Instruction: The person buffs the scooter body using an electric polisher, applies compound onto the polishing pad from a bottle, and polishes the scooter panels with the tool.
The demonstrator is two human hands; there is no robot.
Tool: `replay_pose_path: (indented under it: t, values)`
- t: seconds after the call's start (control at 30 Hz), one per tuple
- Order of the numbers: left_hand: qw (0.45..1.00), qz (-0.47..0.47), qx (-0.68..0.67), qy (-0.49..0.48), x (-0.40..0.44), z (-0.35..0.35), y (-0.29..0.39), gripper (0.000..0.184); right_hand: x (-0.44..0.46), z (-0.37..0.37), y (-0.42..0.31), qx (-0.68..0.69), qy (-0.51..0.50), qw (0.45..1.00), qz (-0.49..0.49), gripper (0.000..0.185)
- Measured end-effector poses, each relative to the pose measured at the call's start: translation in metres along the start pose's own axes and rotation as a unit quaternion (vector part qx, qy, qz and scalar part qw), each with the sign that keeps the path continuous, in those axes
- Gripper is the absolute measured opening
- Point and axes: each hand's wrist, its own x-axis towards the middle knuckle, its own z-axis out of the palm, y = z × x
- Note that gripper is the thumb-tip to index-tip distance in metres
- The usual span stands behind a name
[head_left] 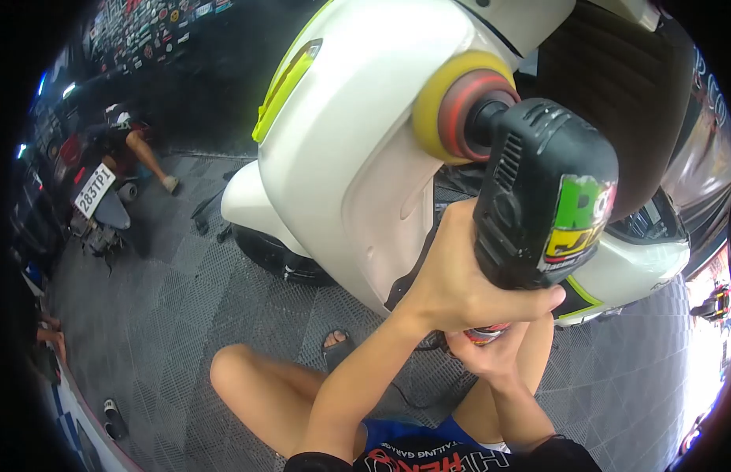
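I hold a black electric polisher (507, 197) with both hands, its stickered body on the right. My left hand (460, 275) is wrapped round the lower part of its head, thumb stretched to the right. Below it, my right hand (491, 354) is closed round the handle, which mostly hides behind the hands. The yellow foam pad (430, 118) on its red backing plate rests against the inner side of a white scooter's front panel (365, 102). Whether the pad spins I cannot tell. A yellow-green trim strip (287, 90) runs along the panel's outer side.
The scooter's dark seat (609, 102) is at upper right, its front tyre (275, 256) at lower left of the panel. A cable (409, 400) lies between my legs on the grey tiled floor (184, 291). Another person (137, 145) and a motorbike with a licence plate (95, 190) are on the left.
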Motion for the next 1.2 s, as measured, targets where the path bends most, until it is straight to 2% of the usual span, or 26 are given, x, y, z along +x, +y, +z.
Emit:
replay_pose_path:
  t: [0.1,0.13,0.2,0.27,0.33,0.37,0.4,0.43,0.47,0.5,0.53,0.6,0.7,0.73,0.77,0.83,0.9,1.0,1.03,1.13,1.17,1.2]
  values:
    - [0.999,-0.003,0.017,0.046,-0.021,-0.005,-0.010,0.056,-0.013,-0.007,0.024,-0.091,-0.049,0.994,-0.018,0.090]
    - [0.998,-0.033,0.046,0.041,-0.032,-0.012,-0.012,0.062,-0.013,-0.006,0.024,-0.081,-0.046,0.996,0.001,0.082]
    - [0.995,-0.070,0.024,0.063,-0.046,-0.014,-0.022,0.068,-0.014,-0.005,0.023,-0.064,-0.041,0.996,0.044,0.068]
    - [0.994,-0.071,0.028,0.075,-0.054,-0.016,-0.031,0.075,-0.043,-0.002,0.054,0.000,-0.021,0.987,0.161,0.069]
    - [0.997,-0.009,0.055,0.054,-0.041,-0.012,-0.028,0.071,-0.037,-0.005,0.048,-0.043,-0.035,0.990,0.126,0.065]
    - [0.996,0.033,0.067,0.042,-0.031,-0.010,-0.024,0.068,-0.025,-0.008,0.034,-0.051,-0.032,0.996,0.071,0.060]
    - [0.996,0.048,0.068,0.030,-0.017,-0.005,-0.016,0.059,-0.010,-0.008,0.018,-0.048,-0.021,0.998,0.044,0.055]
    - [0.995,0.073,0.053,0.032,-0.005,0.003,-0.013,0.056,-0.001,-0.007,0.005,-0.032,-0.003,0.999,0.040,0.050]
    - [0.994,0.097,0.038,0.034,0.005,0.009,-0.010,0.052,0.001,-0.005,-0.004,-0.003,0.028,0.998,0.064,0.038]
    - [0.997,0.059,0.050,0.014,0.011,0.010,-0.004,0.051,0.003,-0.002,-0.013,0.027,0.060,0.994,0.086,0.025]
    - [0.998,0.025,0.064,-0.004,0.015,0.011,0.001,0.050,0.012,0.000,-0.022,0.030,0.081,0.992,0.091,0.028]
    - [0.997,0.037,0.072,0.010,0.013,0.011,0.001,0.049,0.007,-0.007,-0.009,0.015,0.059,0.995,0.073,0.028]
    - [0.994,0.060,0.070,0.064,-0.011,0.004,-0.020,0.050,-0.013,-0.019,0.030,-0.097,-0.054,0.993,-0.042,0.043]
    - [0.996,0.056,0.064,0.038,-0.023,-0.006,-0.024,0.058,-0.021,-0.017,0.033,-0.150,-0.052,0.987,-0.009,0.076]
    - [0.992,0.064,0.090,0.053,-0.036,-0.012,-0.031,0.058,-0.038,-0.016,0.054,-0.057,-0.051,0.994,0.074,0.071]
    - [0.989,0.040,0.119,0.080,-0.064,-0.019,-0.045,0.059,-0.048,-0.011,0.062,0.005,-0.065,0.990,0.127,0.064]
    - [0.987,-0.016,0.122,0.100,-0.095,-0.026,-0.066,0.059,-0.035,-0.009,0.059,-0.056,-0.099,0.992,0.051,0.060]
    - [0.971,0.033,0.185,0.145,-0.111,-0.027,-0.079,0.058,-0.043,-0.004,0.061,-0.067,-0.125,0.990,0.028,0.055]
    - [0.965,0.043,0.201,0.163,-0.113,-0.027,-0.081,0.058,-0.051,0.002,0.067,0.043,-0.089,0.984,0.151,0.060]
    - [0.948,0.048,0.219,0.227,-0.117,-0.016,-0.086,0.056,-0.063,-0.009,0.072,0.092,-0.190,0.966,0.148,0.067]
    - [0.944,0.032,0.201,0.259,-0.119,-0.010,-0.087,0.056,-0.073,-0.009,0.078,0.144,-0.206,0.945,0.210,0.085]
    - [0.939,0.018,0.182,0.291,-0.120,-0.004,-0.089,0.055,-0.081,-0.009,0.076,0.158,-0.193,0.936,0.248,0.089]
